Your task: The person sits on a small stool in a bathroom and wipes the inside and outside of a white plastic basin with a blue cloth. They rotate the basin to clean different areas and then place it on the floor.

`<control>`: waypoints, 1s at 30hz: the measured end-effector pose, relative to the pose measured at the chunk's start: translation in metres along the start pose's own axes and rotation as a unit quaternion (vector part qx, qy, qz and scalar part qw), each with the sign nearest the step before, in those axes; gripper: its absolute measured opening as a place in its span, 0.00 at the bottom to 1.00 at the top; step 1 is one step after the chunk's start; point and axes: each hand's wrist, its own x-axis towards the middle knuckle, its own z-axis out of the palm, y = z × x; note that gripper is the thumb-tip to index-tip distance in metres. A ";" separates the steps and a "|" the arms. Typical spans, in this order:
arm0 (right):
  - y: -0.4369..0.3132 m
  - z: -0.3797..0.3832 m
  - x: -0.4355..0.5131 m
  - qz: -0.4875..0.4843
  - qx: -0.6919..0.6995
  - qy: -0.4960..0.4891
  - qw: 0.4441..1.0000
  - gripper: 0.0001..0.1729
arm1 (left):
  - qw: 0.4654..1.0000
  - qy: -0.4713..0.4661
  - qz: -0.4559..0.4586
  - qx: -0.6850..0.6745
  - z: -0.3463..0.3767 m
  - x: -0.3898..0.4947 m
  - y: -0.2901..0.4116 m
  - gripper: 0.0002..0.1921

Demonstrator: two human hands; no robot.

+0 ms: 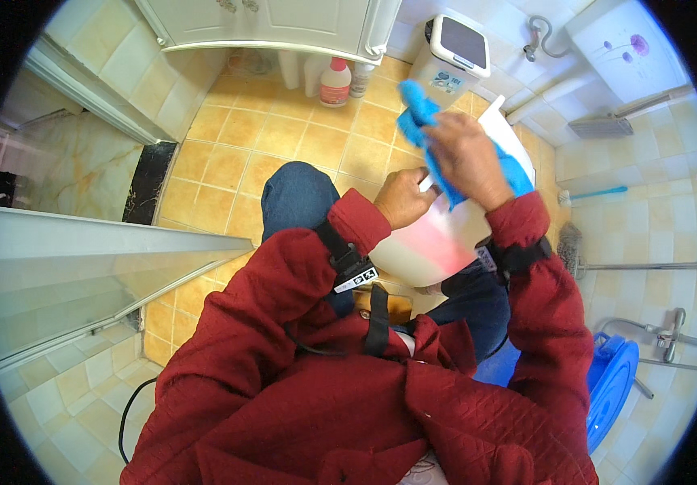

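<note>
In front of my knees a white and pink plastic piece [427, 251] stands tilted; my arms and a cloth cover much of it, so its exact kind cannot be told. My left hand [406, 197] grips a narrow white edge of it between thumb and fingers. Just to the right, my right hand [467, 157] is closed around a crumpled blue cloth [412, 115]. Part of the cloth spreads over the white surface [515, 142] below that hand, which looks slightly blurred.
A lidded waste bin [445, 60] stands by the wall, beside a white cabinet [269, 21] with a red-capped bottle [335, 85] beneath. On the right are a blue-handled brush [597, 193], a long-handled mop [639, 265] and a blue plastic tub [615, 388]. A glass door [112, 267] is left.
</note>
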 end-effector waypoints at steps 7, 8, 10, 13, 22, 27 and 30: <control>-0.019 0.003 -0.028 0.012 -0.013 0.048 0.999 0.14 | 0.999 0.043 0.022 -0.024 0.004 -0.011 0.002 0.12; -0.009 0.003 -0.029 0.035 -0.022 0.075 0.996 0.13 | 0.999 0.018 -0.010 0.032 0.001 -0.012 0.003 0.13; 0.014 0.001 -0.032 0.139 -0.043 0.099 0.984 0.11 | 0.999 0.004 -0.037 0.023 -0.004 -0.016 0.005 0.15; 0.049 -0.004 -0.037 0.246 -0.017 0.164 0.955 0.12 | 0.998 0.003 -0.059 0.018 -0.011 -0.018 0.006 0.15; 0.019 0.005 -0.068 0.233 -0.095 0.112 0.961 0.09 | 0.996 0.019 -0.085 -0.001 -0.029 -0.019 0.004 0.17; -0.052 0.012 -0.073 0.148 -0.036 0.044 0.987 0.18 | 0.991 0.020 -0.130 -0.015 -0.031 -0.018 -0.005 0.17; -0.084 0.026 -0.077 0.138 -0.050 0.041 0.988 0.22 | 0.993 0.051 -0.097 -0.046 -0.028 -0.019 -0.012 0.16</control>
